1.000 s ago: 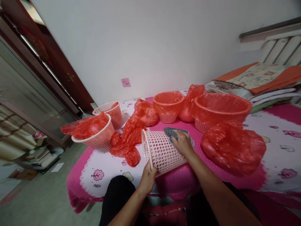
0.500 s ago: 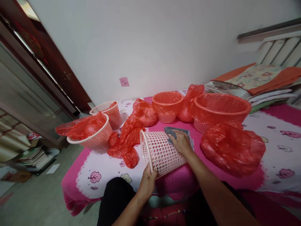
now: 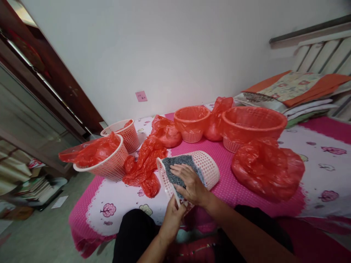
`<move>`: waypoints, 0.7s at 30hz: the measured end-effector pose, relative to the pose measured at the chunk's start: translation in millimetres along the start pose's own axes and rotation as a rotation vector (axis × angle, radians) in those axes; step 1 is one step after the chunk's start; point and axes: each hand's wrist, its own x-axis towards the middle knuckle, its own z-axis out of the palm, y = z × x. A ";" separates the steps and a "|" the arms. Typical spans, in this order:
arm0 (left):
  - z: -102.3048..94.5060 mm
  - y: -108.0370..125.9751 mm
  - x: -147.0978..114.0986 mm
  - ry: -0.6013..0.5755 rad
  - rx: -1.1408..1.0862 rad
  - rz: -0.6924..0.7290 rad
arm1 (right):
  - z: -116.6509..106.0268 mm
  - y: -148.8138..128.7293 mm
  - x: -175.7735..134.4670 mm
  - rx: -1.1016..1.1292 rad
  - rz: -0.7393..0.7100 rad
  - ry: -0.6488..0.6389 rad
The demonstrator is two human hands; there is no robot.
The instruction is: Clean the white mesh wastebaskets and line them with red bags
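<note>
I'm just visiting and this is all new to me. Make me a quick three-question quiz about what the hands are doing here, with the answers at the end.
1. What lies directly under the right hand?

2. True or false: the held basket is standing upright.

3. Where does the left hand hold that basket?
A) At the closed base
B) At the open end
C) It is not touching it

Key:
1. A grey cloth, spread over the side of the basket.
2. False; it is lying on its side.
3. B
</note>
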 end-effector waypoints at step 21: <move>-36.0 25.2 24.3 -0.061 -0.014 0.106 | -19.1 107.5 -12.8 -0.140 0.483 0.292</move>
